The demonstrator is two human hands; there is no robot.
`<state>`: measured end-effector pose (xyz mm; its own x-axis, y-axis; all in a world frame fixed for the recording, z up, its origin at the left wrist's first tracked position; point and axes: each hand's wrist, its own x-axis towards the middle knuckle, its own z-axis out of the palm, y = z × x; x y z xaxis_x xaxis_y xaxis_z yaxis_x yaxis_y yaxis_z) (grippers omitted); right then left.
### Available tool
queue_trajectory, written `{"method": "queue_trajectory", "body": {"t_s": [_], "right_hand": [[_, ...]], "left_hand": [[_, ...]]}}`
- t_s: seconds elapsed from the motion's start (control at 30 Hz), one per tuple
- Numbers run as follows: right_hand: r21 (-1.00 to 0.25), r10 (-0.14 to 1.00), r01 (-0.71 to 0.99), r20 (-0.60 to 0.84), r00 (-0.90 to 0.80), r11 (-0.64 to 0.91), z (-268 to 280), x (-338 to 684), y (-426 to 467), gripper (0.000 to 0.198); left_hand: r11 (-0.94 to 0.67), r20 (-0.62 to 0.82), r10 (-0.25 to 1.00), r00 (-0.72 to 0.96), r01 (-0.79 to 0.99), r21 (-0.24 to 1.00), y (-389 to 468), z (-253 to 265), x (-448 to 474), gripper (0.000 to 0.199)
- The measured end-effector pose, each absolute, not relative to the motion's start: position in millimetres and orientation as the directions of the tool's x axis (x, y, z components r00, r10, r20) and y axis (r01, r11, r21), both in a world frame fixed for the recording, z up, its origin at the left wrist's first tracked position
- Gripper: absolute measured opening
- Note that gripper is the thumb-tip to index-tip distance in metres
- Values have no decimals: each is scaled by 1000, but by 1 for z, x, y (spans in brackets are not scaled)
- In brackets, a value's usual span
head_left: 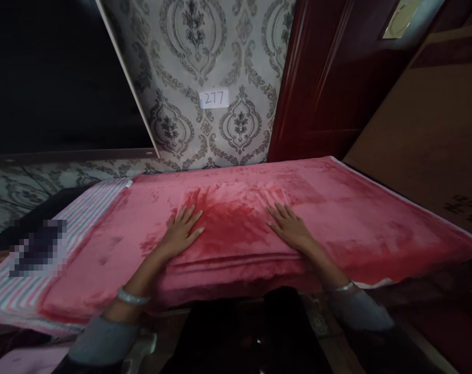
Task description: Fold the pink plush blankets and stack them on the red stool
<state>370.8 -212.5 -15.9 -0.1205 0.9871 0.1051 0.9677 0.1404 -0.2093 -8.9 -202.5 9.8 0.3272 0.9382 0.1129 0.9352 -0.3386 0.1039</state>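
Note:
A pink plush blanket point(329, 208) covers the table in front of me, with a darker red brushed patch between my hands. My left hand point(181, 231) lies flat on it, left of the patch, fingers spread. On the right side of the patch my right hand point(288, 226) presses flat too, its fingers apart. Neither hand holds anything. Along the near side, just below the patch, the plush shows a few horizontal folds. A striped cloth point(91, 208) shows along the left end, partly under the pink plush.
Behind stands a wall with patterned wallpaper and a paper label point(214, 98) reading 277. A large dark screen point(60, 78) is at the upper left. To the right are a dark red door point(322, 78) and a big cardboard box point(431, 124). A blurred-out dark object point(39, 249) rests on the striped cloth.

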Motion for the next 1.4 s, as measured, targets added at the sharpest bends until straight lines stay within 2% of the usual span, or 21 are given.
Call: {"method": "queue_trajectory", "body": {"t_s": [0.17,0.3,0.43,0.5,0.6,0.83,1.03,1.4], "right_hand": [[-340,946,912,300,-125,228,-48,399,-253,58],[-419,917,872,390,-78,253,-60,406,-271,57],[-447,909,849,407,-88,282,-63,411,-282,59],[-459,905,830,408,-120,317,-65,415,-285,69],[-465,896,814,420,-144,348,-68,419,-288,79],[-529,853,752,516,-81,392,-76,416,-289,64],[-548,830,734,556,-39,401,-81,413,-286,68],[-548,786,731,617,24,408,-95,410,-283,72]], "left_hand": [[-378,256,912,322,902,210,-248,-22,-34,57],[-369,348,900,264,885,285,-279,-31,-36,58],[-407,382,878,290,872,274,-297,-31,-37,66],[-423,392,868,304,867,263,-299,-31,-39,73],[-429,428,856,292,862,270,-298,-34,-41,69],[-458,553,797,244,840,291,-297,-49,-46,65],[-486,650,732,205,825,288,-296,-58,-47,63],[-463,653,740,160,825,323,-298,-59,-49,60]]}}
